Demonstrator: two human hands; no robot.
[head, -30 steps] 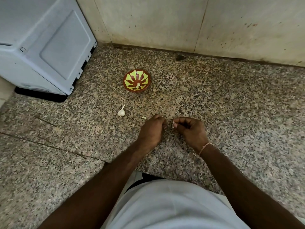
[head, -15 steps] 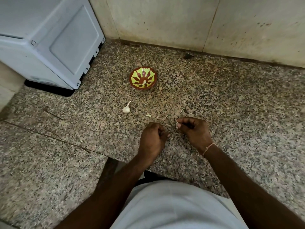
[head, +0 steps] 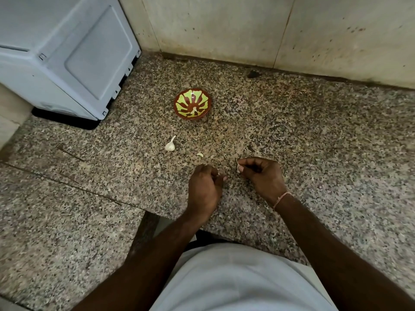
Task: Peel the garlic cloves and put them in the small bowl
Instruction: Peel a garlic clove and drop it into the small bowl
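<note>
1. The right hand [head: 262,176] pinches a garlic clove [head: 238,168] between thumb and curled fingers, just above the counter [head: 314,135].
2. The left hand [head: 205,189] is just beside it, fingers curled; whether they hold a bit of skin I cannot tell.
3. The bowl [head: 192,103] stands beyond the hands, well apart from them, with a pale piece inside.
4. A garlic head [head: 170,145] and a small white scrap [head: 199,154] lie between bowl and hands.
5. A grey appliance [head: 67,52] fills the far left corner; the wall [head: 247,30] bounds the back.
6. The counter edge runs close under the wrists; bare granite spreads to the right.
</note>
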